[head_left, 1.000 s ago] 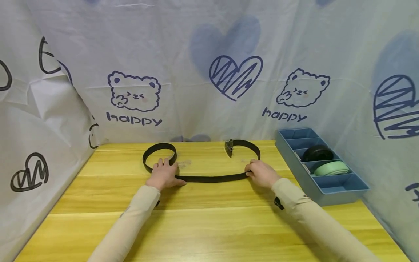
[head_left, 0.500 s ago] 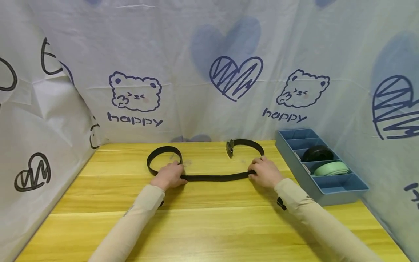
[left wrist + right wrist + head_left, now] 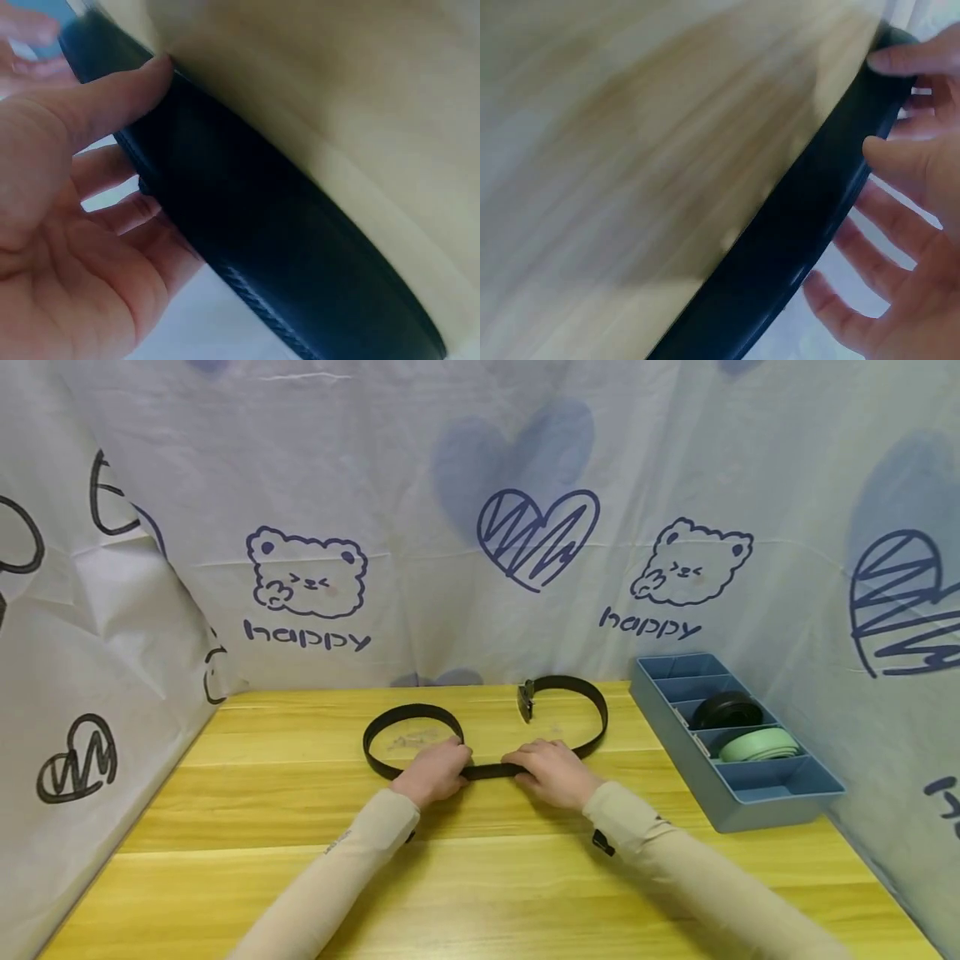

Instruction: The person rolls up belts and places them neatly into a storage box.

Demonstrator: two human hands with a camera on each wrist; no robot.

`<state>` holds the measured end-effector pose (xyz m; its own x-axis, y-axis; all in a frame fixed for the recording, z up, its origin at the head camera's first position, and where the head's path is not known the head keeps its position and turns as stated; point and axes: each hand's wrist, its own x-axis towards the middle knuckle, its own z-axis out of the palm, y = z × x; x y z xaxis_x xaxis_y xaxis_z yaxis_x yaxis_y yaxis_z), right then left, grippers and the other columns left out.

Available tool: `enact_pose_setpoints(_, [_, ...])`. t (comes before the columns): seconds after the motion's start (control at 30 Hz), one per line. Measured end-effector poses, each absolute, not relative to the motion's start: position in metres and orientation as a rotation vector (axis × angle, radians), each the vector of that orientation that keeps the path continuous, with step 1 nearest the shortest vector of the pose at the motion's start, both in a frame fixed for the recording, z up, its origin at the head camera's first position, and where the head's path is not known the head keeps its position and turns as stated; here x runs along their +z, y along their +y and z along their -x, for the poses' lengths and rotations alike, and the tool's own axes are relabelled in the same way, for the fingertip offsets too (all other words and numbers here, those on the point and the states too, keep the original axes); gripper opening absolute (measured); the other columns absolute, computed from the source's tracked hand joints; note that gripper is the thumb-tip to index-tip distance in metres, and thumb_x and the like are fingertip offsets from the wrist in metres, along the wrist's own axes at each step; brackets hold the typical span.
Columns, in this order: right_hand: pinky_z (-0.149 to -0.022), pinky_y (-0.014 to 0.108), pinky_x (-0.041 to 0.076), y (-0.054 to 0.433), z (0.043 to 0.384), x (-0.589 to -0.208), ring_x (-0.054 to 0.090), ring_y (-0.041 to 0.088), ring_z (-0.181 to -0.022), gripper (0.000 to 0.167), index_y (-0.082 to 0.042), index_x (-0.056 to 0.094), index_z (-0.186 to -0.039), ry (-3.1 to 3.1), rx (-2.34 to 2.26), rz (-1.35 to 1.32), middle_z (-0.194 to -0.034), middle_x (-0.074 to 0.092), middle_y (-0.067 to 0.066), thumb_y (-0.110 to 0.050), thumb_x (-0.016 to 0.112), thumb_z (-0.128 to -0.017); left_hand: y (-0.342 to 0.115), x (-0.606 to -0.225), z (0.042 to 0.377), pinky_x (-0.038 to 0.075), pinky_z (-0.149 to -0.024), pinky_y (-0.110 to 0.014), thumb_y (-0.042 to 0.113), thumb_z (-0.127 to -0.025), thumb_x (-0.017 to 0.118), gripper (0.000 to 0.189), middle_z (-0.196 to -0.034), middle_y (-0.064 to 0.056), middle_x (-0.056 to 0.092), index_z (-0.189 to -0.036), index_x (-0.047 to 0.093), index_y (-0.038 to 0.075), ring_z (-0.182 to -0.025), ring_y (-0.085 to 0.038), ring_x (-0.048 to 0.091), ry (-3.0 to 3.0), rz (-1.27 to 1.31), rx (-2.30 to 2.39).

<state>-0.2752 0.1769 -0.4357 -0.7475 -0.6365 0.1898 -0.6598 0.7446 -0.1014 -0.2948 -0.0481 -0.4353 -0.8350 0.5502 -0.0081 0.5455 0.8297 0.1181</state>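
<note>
A black belt [image 3: 487, 772] stands on its edge across the far part of the table. Its left end curves into a round loop, and its right end bends back to a metal buckle [image 3: 525, 700]. My left hand [image 3: 435, 771] pinches the strap beside the loop. In the left wrist view the thumb lies on the belt's [image 3: 247, 187] near face, with fingers behind it. My right hand [image 3: 551, 771] holds the straight stretch a short way to the right. The right wrist view has that thumb against the belt [image 3: 795, 210] and the other fingers behind the strap.
A blue-grey divided box [image 3: 697, 777] stands at the table's right side. A black coil [image 3: 727, 711] and a pale green coiled strap [image 3: 759, 745] sit in separate compartments. A white printed curtain [image 3: 420, 543] hangs along the yellow wooden table's [image 3: 480, 877] back edge.
My left hand has slid right, drawing the loop along with it. The right hand has moved left along the strap, so the straight stretch between my hands is much shorter.
</note>
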Motion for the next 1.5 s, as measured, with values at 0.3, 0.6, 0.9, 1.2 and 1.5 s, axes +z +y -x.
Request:
enact_pose_setpoints(0.3, [-0.067, 0.031, 0.045, 0.165, 0.278, -0.445, 0.051, 0.016, -0.076, 0.004, -0.019, 0.074, -0.093, -2.690, 0.246, -1.123, -0.085, 0.069, -0.003, -0.018, 0.071, -0.090, -0.016, -0.438, 0.287, 0.049, -0.071, -0.034, 0.024, -0.089, 0.074, 0.017, -0.093, -0.007, 0.060, -0.096, 0.065, 0.011, -0.079, -0.020, 0.058, 2.876, -1.092, 0.326])
enact_pose_setpoints(0.6, [-0.071, 0.036, 0.053, 0.198, 0.282, -0.436, 0.058, 0.016, -0.081, 0.012, -0.018, 0.075, -0.090, -2.841, 0.160, -1.109, -0.085, 0.066, -0.004, -0.008, 0.068, -0.090, -0.028, -0.426, 0.297, 0.048, -0.093, -0.043, 0.014, -0.105, 0.041, 0.033, -0.118, -0.014, 0.065, -0.129, 0.059, 0.002, -0.105, -0.027, 0.062, 2.649, -0.992, 0.499])
enact_pose_setpoints(0.9, [-0.063, 0.034, 0.047, 0.225, 0.287, -0.428, 0.056, 0.016, -0.072, 0.020, -0.018, 0.063, -0.073, -2.897, 0.124, -1.075, -0.074, 0.060, -0.005, -0.004, 0.066, -0.087, -0.044, -0.424, 0.300, 0.045, -0.104, -0.042, 0.022, -0.096, 0.064, 0.049, -0.137, -0.011, 0.058, -0.141, 0.053, 0.006, -0.123, -0.028, 0.057, 2.556, -0.997, 0.548])
enact_pose_setpoints(1.2, [-0.074, 0.035, 0.052, 0.196, 0.271, -0.433, 0.061, 0.016, -0.087, 0.021, -0.021, 0.073, -0.105, -2.851, 0.183, -1.180, -0.099, 0.071, -0.004, -0.034, 0.072, -0.089, -0.028, -0.422, 0.297, 0.051, -0.093, -0.036, 0.024, -0.087, 0.076, 0.056, -0.126, -0.011, 0.065, -0.135, 0.057, 0.002, -0.107, -0.023, 0.064, 2.604, -1.031, 0.479])
enact_pose_setpoints(1.5, [-0.076, 0.025, 0.051, 0.180, 0.272, -0.437, 0.058, 0.010, -0.087, 0.021, -0.020, 0.075, -0.109, -2.728, 0.222, -1.464, -0.100, 0.072, -0.008, -0.012, 0.071, -0.090, -0.032, -0.422, 0.298, 0.050, -0.088, -0.031, 0.024, -0.100, 0.052, 0.039, -0.124, -0.004, 0.067, -0.136, 0.059, 0.010, -0.099, -0.012, 0.063, 2.513, -1.021, 0.572])
